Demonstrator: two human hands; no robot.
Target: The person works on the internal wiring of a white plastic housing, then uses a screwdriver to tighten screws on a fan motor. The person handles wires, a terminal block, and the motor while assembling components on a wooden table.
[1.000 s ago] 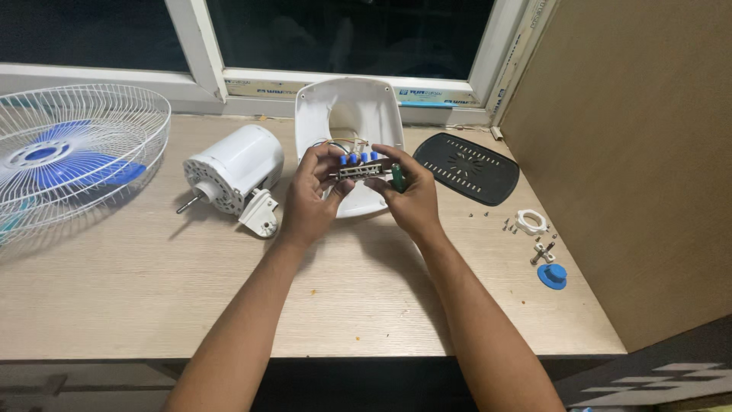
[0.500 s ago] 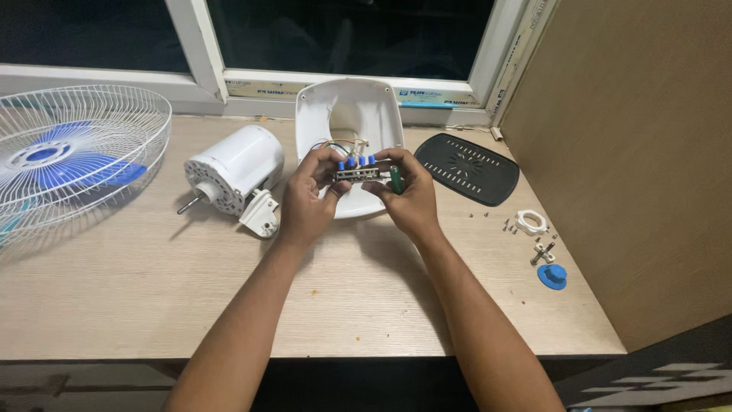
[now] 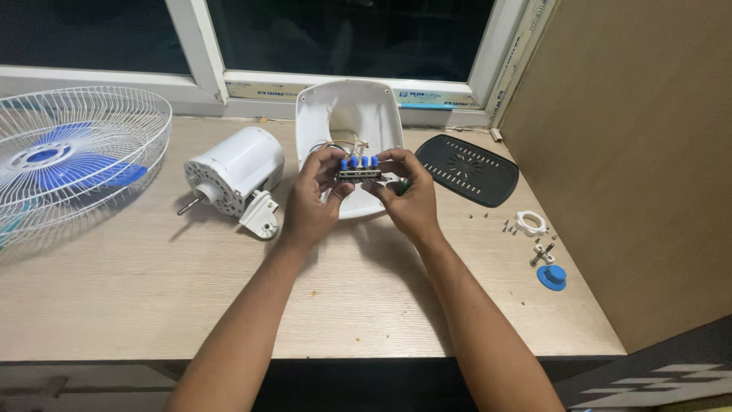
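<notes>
Above the desk (image 3: 137, 290), both hands, left (image 3: 313, 202) and right (image 3: 408, 200), grip a blue-buttoned switch block (image 3: 360, 169); white motor (image 3: 232, 169) at nine o'clock, black grille plate (image 3: 469, 168) at three.

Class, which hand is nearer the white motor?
Left. The left hand is just right of the motor; the right hand lies farther right, beyond the switch block.

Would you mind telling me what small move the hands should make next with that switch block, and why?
Probably lower the switch block back towards the white housing. Both the left hand and right hand hold it just above the opening, and its wires run inside.
</notes>
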